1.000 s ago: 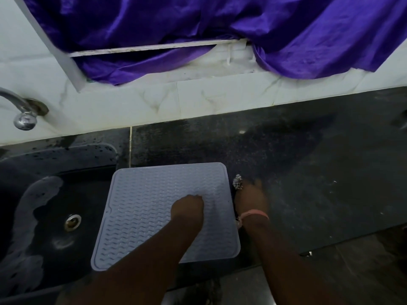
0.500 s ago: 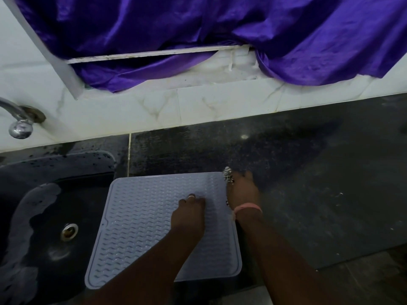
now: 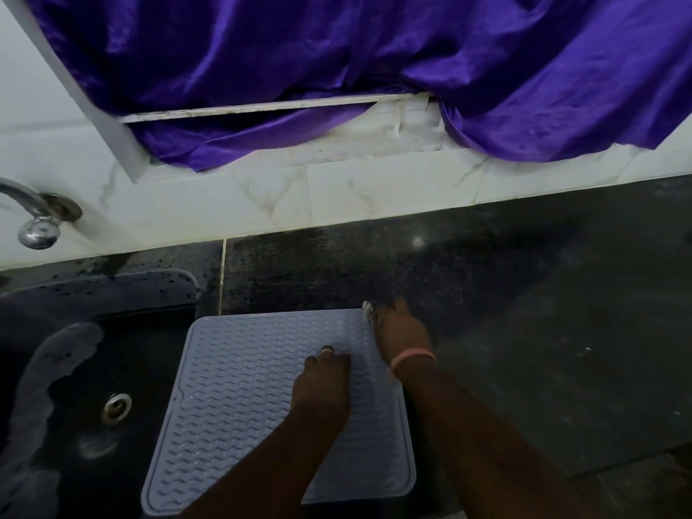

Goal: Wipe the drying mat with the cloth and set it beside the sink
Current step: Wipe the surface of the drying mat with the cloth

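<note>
The drying mat (image 3: 262, 398) is lying partly over the sink (image 3: 93, 368). The left hand (image 3: 324, 383) is pressing it, fingers curled; the right hand (image 3: 402, 335) is gripping the cloth (image 3: 367, 310) at its far-right corner. Overhang is risking slippage into the sink.

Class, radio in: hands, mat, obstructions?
Left hand curled, on drying mat. Right hand at mat's far-right corner, cloth underneath. Mat overhangs sink. Nothing obstructing.
</note>
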The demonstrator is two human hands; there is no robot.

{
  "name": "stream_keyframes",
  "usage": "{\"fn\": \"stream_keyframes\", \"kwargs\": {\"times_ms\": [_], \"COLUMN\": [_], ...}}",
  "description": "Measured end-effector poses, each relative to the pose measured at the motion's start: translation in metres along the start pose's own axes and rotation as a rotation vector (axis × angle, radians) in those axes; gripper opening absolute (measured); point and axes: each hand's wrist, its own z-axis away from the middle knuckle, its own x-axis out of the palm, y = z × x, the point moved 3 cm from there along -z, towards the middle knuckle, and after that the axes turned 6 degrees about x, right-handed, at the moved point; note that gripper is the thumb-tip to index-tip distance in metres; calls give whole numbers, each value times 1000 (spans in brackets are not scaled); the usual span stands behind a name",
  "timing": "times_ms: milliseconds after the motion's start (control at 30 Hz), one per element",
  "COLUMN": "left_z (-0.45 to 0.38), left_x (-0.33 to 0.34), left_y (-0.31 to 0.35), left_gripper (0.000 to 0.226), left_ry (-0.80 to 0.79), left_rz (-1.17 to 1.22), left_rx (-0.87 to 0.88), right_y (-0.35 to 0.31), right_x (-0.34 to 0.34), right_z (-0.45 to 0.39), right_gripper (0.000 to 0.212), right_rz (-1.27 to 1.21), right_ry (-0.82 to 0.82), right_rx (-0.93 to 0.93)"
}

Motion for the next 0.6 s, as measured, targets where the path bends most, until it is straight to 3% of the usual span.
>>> {"fn": "stream_keyframes", "kwargs": {"times_ms": [67,233,300,400,500,600], "left_z": [-3,-3,-3,-2,-4,-5], "left_x": [1,0,-1,-2,-3,-1], "left_y": [-2,-2,-1,0,-1,-5], "left_gripper": [67,65,61,56,56,63], "left_ry": [-10,-34,-29,-33,-30,-62], "left_rz": [3,19,21,22,26,20], "left_rx": [-3,-12,-13,-16,-17,-24], "right_y": [2,-7,-14,-23,-22,-22], "right_x": [8,-9,-12,9,17,-1], "right_z": [1,-8,-12,-7,0,-9], "right_gripper": [34,31,33,33,41,33], "right_rz": [54,223,190,180,279,452], "right_ry": [-44,90,102,-18,-7,21], "right_rx": [9,203,99,-152,-190,-185]}}
